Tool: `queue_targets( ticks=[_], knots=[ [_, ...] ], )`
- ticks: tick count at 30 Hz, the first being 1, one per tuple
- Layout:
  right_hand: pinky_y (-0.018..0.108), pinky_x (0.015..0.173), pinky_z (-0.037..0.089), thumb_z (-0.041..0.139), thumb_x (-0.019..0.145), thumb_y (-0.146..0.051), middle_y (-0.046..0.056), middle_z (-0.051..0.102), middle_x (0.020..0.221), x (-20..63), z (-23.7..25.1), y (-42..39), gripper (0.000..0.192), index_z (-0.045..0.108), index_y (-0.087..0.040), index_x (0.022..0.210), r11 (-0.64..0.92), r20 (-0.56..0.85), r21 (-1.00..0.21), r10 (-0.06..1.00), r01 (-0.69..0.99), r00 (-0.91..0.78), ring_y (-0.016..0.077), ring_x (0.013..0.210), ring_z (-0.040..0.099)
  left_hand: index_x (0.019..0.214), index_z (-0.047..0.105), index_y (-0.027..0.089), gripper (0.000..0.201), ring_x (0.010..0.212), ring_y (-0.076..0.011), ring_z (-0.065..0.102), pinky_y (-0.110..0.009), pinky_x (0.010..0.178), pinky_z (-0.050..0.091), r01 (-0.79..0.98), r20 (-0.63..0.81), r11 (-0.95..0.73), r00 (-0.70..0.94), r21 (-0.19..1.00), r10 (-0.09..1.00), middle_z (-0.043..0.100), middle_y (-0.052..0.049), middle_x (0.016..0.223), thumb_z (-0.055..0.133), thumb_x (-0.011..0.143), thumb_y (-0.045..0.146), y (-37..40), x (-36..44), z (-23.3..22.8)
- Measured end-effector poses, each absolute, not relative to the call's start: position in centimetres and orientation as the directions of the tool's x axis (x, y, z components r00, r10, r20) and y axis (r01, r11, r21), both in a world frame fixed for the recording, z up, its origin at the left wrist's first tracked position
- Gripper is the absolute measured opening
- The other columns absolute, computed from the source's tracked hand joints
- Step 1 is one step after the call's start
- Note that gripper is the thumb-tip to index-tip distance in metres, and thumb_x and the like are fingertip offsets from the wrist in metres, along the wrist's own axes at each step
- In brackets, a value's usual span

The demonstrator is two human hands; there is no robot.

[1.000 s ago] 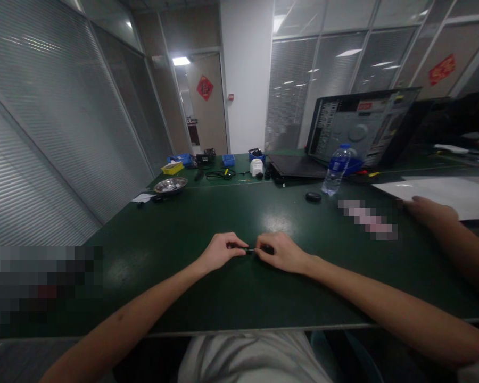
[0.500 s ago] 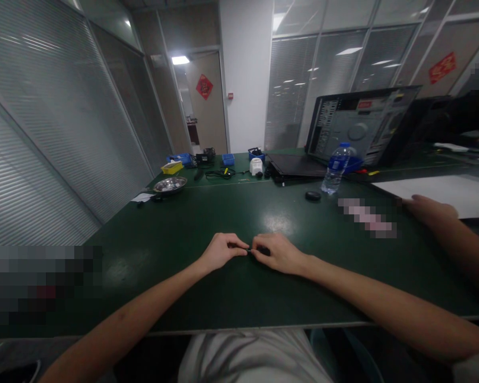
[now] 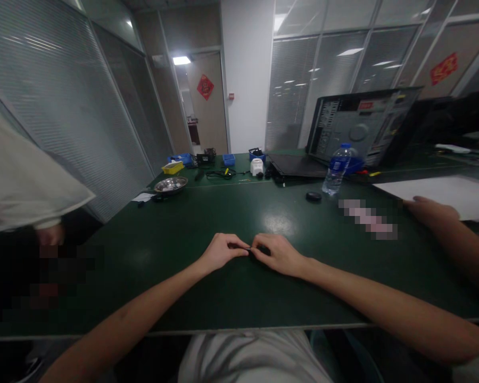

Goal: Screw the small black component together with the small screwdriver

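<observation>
Over the middle of the green table, my two hands meet fingertip to fingertip. My left hand pinches with thumb and index finger at a small, thin, dark piece. From the other side, my right hand has its fingers curled and pinched at the same spot. The piece is too small and too covered by the fingertips to name. A round black object lies beyond my right hand, beside a water bottle standing upright.
At the far left are a metal bowl and a yellow tray. An open computer case stands at the back right. Another person's hand rests by a white sheet. A person in a light sleeve is at the left.
A person with a light sleeve has come into view at the left edge. My hands stay almost where they were, still pinched together.
</observation>
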State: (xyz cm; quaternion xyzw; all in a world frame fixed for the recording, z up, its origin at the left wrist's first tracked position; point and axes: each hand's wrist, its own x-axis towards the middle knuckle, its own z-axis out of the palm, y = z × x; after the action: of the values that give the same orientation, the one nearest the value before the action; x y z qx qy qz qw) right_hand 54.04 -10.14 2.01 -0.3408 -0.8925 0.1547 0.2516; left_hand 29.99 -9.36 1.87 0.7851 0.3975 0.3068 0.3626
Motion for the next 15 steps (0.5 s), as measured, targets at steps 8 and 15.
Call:
queue_targets(
  ticks=[8,15],
  knots=[
    [0.025,0.067,0.037,0.059,0.098,-0.027,0.0,0.065,0.085,54.17,2.07,-10.22,0.01,0.065,-0.02,0.094,0.718,0.328,-0.435,0.688,0.544,-0.647,0.0136,0.074,0.058,0.1,0.083,0.02,0.02,0.081,-0.0179,0.065,-0.027,0.072,0.045,0.42,0.164,-0.416,0.517,0.806,0.84,0.077,-0.005,0.096,0.073,0.089,0.033,-9.52,29.74,2.66],
    [0.026,0.07,0.04,0.055,0.101,-0.031,0.002,0.066,0.09,54.14,2.11,-10.34,0.015,0.065,-0.02,0.098,0.719,0.346,-0.445,0.688,0.534,-0.638,0.0149,0.077,0.059,0.107,0.081,0.021,0.025,0.078,-0.017,0.063,-0.027,0.072,0.045,0.423,0.179,-0.453,0.545,0.784,0.819,0.077,-0.004,0.097,0.074,0.088,0.036,-9.88,29.76,2.6]
  ],
)
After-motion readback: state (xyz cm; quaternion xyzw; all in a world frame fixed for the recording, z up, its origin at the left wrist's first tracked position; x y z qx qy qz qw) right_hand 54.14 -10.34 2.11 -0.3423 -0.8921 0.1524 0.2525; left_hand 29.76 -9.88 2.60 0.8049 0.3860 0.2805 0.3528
